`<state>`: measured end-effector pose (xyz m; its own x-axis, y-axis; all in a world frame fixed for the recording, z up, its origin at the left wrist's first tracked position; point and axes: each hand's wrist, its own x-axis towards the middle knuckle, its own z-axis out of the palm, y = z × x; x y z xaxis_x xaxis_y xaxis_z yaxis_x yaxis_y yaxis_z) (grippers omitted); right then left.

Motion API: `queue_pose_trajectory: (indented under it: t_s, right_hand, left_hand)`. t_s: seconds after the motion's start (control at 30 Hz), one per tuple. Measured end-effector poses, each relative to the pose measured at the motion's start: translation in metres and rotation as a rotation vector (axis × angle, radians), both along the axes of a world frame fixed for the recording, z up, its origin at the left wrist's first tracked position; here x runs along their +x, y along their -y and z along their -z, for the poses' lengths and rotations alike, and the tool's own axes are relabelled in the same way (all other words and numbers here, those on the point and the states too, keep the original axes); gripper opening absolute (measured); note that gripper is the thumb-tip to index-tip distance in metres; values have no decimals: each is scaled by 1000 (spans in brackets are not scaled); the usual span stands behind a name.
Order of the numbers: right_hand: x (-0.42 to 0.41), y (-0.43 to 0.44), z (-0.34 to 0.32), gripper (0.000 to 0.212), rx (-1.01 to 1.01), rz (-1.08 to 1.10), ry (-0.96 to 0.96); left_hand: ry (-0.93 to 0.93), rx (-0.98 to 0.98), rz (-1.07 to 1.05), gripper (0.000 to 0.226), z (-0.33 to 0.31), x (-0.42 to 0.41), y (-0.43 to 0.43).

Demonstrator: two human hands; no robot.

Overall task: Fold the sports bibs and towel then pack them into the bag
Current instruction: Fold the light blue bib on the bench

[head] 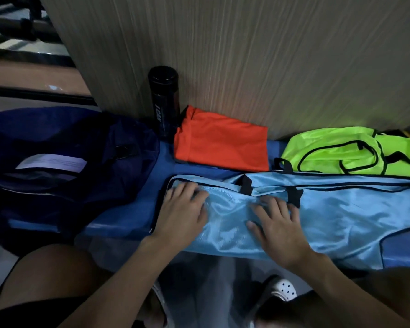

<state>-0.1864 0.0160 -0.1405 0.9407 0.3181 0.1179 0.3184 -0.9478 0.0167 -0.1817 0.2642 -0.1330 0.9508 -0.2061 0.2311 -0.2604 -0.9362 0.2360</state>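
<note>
A broad wall panel (pixel 270 55) fills the upper centre and right of the frame. It is grey-beige with fine vertical streaks like wood grain, and its left edge slants down toward the middle. Below it a blue padded bench (pixel 118 223) runs across the middle of the frame from left to right, its front edge catching a paler sheen. Under the bench, at lower centre, lies a grey floor (pixel 206 268), blurred. In the upper left, past the panel's edge, a tan strip of flooring (pixel 29 74) sits above a dark rail (pixel 38 95), with dark, indistinct equipment (pixel 21 24) beyond. The light is dim and even.
</note>
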Motion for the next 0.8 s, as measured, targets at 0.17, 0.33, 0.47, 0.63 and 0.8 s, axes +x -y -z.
queue_pose_trajectory:
  t_s: [0.17, 0.33, 0.47, 0.63, 0.8]
  right_hand:
    - [5, 5, 2, 49, 55, 82, 24]
    - [26, 10, -6, 52, 60, 194, 69]
    - [36, 7, 0, 58, 39, 158, -38]
    - [40, 6, 9, 52, 102, 129, 46]
    - [37, 8, 5, 29, 119, 105, 253]
  left_hand:
    - [-278, 130, -112, 65, 8, 3, -6]
    - [-53, 79, -87, 55, -6, 8, 2]
    - [-83, 85, 22, 55, 0, 12, 11]
    - [-276, 166, -37, 67, 18, 18, 11]
    - [-271, 158, -77, 71, 11, 18, 12]
